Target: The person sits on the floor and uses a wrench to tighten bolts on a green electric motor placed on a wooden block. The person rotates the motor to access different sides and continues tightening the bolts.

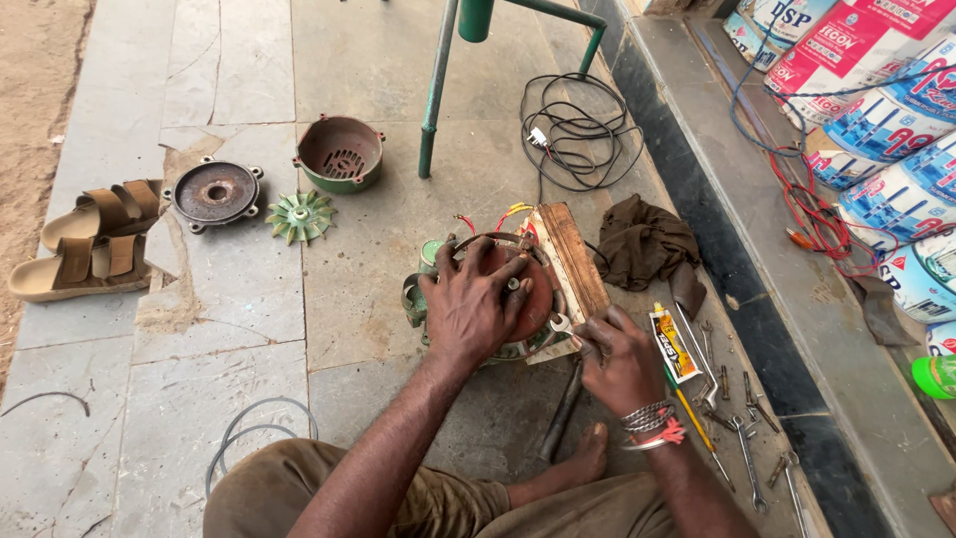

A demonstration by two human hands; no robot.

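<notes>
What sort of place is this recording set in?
Probably an open-air repair spot on stone paving: a dismantled motor under the left hand, spanners laid out, and a removed end cover.

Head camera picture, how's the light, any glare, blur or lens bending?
Head view: soft, even daylight, shadows faint; no strong glare on the grey stone floor. The left hand on the round reddish-brown motor housing and the right hand look sharp. Wide-angle bending curves the dark step edge toward the frame's side.
</notes>
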